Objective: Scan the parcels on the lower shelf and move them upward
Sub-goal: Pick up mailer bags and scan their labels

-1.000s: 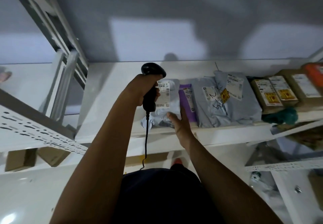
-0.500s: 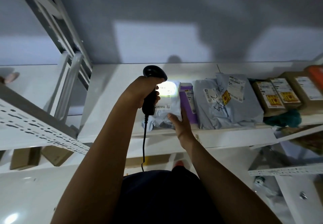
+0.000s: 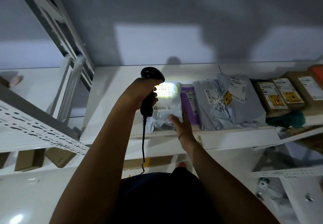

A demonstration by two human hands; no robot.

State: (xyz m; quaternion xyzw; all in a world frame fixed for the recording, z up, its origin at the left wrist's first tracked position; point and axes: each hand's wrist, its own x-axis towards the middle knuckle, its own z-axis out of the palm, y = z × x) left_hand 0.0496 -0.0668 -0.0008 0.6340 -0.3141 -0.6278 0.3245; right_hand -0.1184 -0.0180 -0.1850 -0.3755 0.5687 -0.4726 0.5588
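My left hand [image 3: 141, 92] grips a black corded barcode scanner [image 3: 148, 90], its head aimed at the label of a pale grey poly-bag parcel [image 3: 167, 108] on the white shelf [image 3: 111, 90]. The scanner's light glows bright on the top of that label. My right hand [image 3: 181, 125] lies on the parcel's lower right corner, thumb on top, fingers along its edge. To the right lie a purple parcel [image 3: 189, 104], a larger grey bag [image 3: 225, 108] with a yellow sticker, and brown boxes [image 3: 272, 97].
A dark green item [image 3: 286, 118] sits at the shelf's front edge on the right. A perforated white shelf rail [image 3: 35, 127] crosses the left, with cardboard boxes [image 3: 31, 159] below it. The scanner cable [image 3: 143, 145] hangs down in front of the shelf.
The scanner light came on over the label about half a second ago and still shines. Both hands and the parcel have hardly moved.
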